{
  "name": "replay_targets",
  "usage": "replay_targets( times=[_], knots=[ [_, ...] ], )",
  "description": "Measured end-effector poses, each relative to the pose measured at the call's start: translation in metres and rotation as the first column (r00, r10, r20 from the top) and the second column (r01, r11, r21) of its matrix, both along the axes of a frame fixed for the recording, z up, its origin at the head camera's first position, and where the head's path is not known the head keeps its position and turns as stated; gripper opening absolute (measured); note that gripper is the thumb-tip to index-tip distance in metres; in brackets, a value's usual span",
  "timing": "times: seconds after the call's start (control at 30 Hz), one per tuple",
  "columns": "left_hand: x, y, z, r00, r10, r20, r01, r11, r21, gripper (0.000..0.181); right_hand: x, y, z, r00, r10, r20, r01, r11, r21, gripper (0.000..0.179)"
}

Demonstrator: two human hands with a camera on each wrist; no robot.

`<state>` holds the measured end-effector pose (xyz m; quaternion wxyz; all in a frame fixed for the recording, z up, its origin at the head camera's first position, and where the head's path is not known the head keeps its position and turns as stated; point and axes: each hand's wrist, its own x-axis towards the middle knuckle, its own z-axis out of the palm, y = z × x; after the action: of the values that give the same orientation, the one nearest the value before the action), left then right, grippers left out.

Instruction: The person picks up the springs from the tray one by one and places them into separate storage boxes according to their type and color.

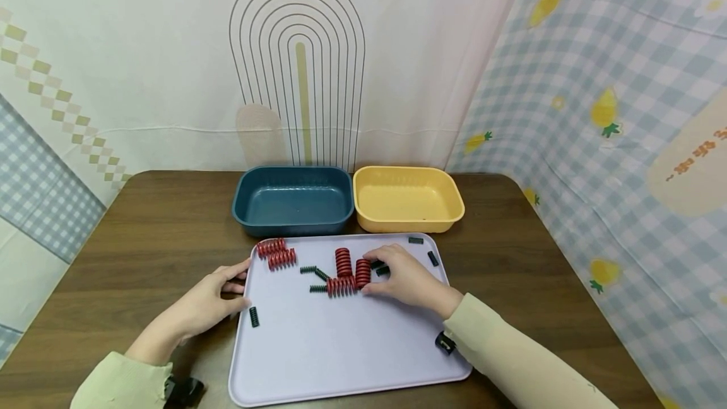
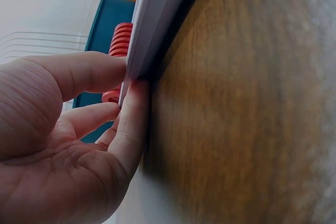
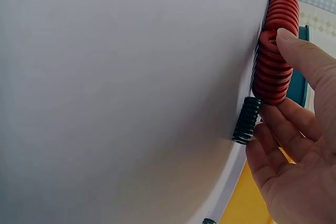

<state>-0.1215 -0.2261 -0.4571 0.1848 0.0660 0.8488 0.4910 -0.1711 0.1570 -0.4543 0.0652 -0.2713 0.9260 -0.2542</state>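
My right hand (image 1: 406, 278) pinches a red coil spring (image 1: 363, 273) on the white tray (image 1: 346, 346), thumb at one end and fingers at the other in the right wrist view. Against that spring lie two more red springs, one lengthwise (image 1: 343, 262) and one crosswise (image 1: 341, 286). A dark green spring (image 3: 247, 120) sits by my right fingers. At the tray's left side, my left hand (image 1: 201, 302) grips the rim (image 2: 137, 40), thumb above and a finger underneath. Near that thumb lies a small green spring (image 1: 254, 317).
Two red springs (image 1: 282, 259) occupy the tray's far left corner. Several small green springs (image 1: 308, 269) lie left of the red group, others (image 1: 433, 259) at the far right. Behind the tray stand a blue bin (image 1: 292, 230) and a yellow bin (image 1: 409, 226), side by side on the wooden table (image 1: 522, 308).
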Motion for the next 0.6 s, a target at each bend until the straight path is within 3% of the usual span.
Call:
replay_targets(
  times=[0.33, 0.6],
  knots=[
    [-0.0014, -0.0011, -0.0036, 0.999, -0.006, -0.042, 0.007, 0.999, 0.033, 0.075, 0.0013, -0.0026, 0.0017, 0.999, -0.026, 0.021, 0.027, 1.0, -0.008, 0.05],
    [-0.0004, -0.0006, -0.0031, 1.0, 0.004, -0.022, -0.004, 1.0, 0.024, 0.076, 0.003, -0.0003, 0.0024, 1.0, -0.012, 0.002, 0.012, 1.0, -0.024, 0.045]
  ],
)
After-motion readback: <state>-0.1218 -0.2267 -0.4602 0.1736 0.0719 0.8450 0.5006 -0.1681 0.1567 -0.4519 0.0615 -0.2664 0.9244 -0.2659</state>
